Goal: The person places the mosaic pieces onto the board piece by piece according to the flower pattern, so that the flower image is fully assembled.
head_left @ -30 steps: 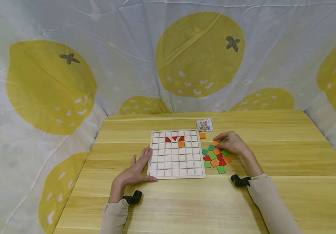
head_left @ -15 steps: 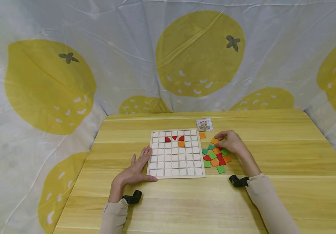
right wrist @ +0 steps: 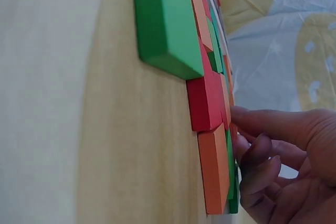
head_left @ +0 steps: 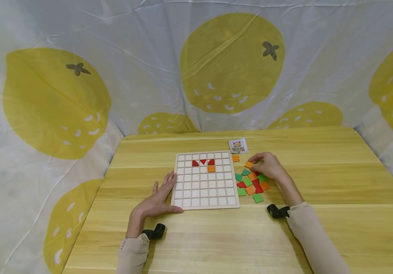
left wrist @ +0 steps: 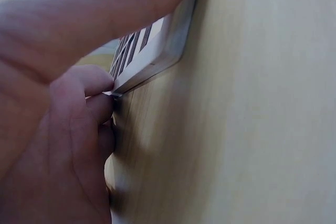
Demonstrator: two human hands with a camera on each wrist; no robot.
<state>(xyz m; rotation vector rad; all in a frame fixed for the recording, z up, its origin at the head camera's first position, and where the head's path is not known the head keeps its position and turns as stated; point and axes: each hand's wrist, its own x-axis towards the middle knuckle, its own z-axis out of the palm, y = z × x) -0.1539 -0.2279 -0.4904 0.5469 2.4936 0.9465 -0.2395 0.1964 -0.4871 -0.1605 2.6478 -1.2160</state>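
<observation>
A wooden grid board (head_left: 203, 190) lies flat on the table, with three red pieces, among them a red triangle (head_left: 203, 162), and an orange square tile (head_left: 211, 168) in its upper cells. My left hand (head_left: 156, 199) rests against the board's lower left corner, fingers along the left side and thumb at the near edge. My right hand (head_left: 268, 165) pinches another orange square tile (head_left: 249, 164) between thumb and forefinger, at the far side of a loose pile. In the right wrist view its fingertips are partly hidden behind green (right wrist: 168, 30), red and orange pieces.
The pile right of the board holds several red, green, teal and orange pieces, such as a green tile (head_left: 258, 198). A lone orange tile (head_left: 236, 158) lies by the board's upper right corner. Behind it is a small pattern card (head_left: 238, 145). A lemon-print cloth (head_left: 232, 64) hangs behind the table.
My right hand has shifted slightly left and away from me, the orange tile at its fingertips moving a little off the pile. My left hand and the board stay put.
</observation>
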